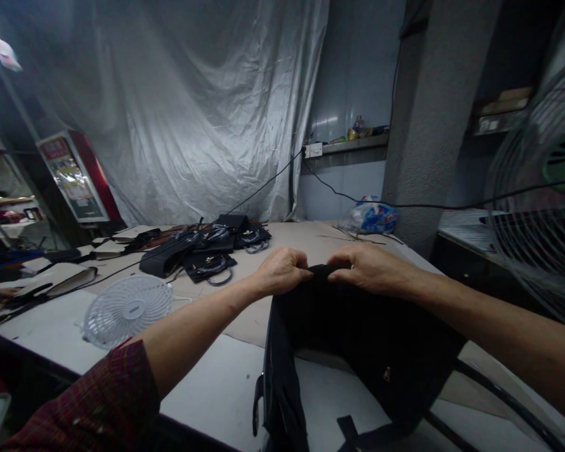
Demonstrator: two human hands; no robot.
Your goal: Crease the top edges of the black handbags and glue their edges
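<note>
Both of my hands grip the far top edge of a black bag (pixel 358 345) that stands open on the table (pixel 207 389) in front of me. My left hand (pixel 282 271) is closed on the rim with the fingers curled over it. Just to its right, my right hand (pixel 365 269) pinches the same rim, knuckles up. The two hands almost touch. A small metal fitting shows on the bag's inner wall, and a black strap hangs down at the near left of the bag.
A small white fan (pixel 127 309) lies flat at the left. A pile of black bags and straps (pixel 207 248) sits at the far middle. A plastic bag (pixel 370 218) rests by the pillar (pixel 419 125). A large fan cage (pixel 541 201) stands at the right.
</note>
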